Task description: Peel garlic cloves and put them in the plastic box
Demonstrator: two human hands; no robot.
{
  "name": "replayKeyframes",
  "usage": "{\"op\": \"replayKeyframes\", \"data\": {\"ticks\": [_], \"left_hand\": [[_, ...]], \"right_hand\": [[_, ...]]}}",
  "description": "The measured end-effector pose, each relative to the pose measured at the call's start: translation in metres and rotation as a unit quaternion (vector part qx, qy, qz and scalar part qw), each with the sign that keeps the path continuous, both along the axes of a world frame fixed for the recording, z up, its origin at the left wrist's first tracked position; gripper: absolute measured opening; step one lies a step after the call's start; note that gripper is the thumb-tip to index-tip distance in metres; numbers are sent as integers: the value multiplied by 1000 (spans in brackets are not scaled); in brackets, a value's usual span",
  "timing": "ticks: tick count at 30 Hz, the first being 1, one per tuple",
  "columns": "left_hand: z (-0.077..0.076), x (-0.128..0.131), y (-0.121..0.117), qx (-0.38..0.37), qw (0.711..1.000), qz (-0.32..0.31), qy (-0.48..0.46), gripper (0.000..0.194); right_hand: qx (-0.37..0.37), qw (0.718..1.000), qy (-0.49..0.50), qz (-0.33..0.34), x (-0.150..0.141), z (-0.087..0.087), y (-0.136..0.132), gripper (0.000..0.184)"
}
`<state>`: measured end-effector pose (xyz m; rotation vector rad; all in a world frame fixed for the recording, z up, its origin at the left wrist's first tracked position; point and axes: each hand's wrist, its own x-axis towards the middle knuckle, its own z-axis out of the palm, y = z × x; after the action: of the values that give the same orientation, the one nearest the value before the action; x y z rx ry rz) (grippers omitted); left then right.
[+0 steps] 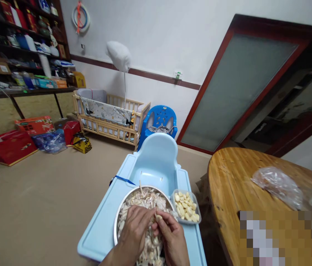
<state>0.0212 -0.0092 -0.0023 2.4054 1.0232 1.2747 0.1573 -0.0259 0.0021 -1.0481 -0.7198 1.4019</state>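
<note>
Both my hands meet over a round metal bowl (116,229) heaped with garlic skins and cloves (150,197). A pale garlic clove (158,218) sits pinched in the fingertips of my right hand (172,234). My left hand (136,225) is closed, its thumb and fingertips brought up against the same clove; its palm side is hidden. Right of the bowl stands a clear plastic container (186,221) holding several peeled garlic cloves (185,205). Bowl and container rest on the tray of a light blue child's high chair (95,236).
A wooden table (228,177) with a plastic bag (279,184) stands close on the right. Ahead are a blue child's seat (161,114) and a wooden crib (108,127). Bags and boxes, among them a red bag (9,147), lie on the floor at left, below loaded shelves (31,50).
</note>
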Motion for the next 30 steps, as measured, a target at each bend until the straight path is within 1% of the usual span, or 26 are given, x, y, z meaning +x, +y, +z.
{"op": "replayKeyframes", "data": {"ticks": [5, 11, 15, 21, 25, 30], "left_hand": [[2, 2, 1, 19, 999, -11, -24, 48], [1, 4, 8, 34, 997, -34, -56, 45], [1, 4, 12, 41, 996, -41, -70, 45], [2, 2, 14, 45, 993, -60, -87, 47], [-1, 2, 14, 47, 993, -77, -81, 45], [-3, 2, 15, 61, 990, -71, -101, 39]], "right_hand": [[13, 1000, -8, 8, 2, -3, -1, 30], [24, 999, -13, 31, 7, -19, 2, 40], [31, 999, -16, 27, 10, -27, 4, 38], [48, 998, -15, 38, 10, -26, 4, 35], [47, 997, 1, 60, 10, -25, 4, 35], [54, 997, 9, 59, 10, -23, 4, 32]]}}
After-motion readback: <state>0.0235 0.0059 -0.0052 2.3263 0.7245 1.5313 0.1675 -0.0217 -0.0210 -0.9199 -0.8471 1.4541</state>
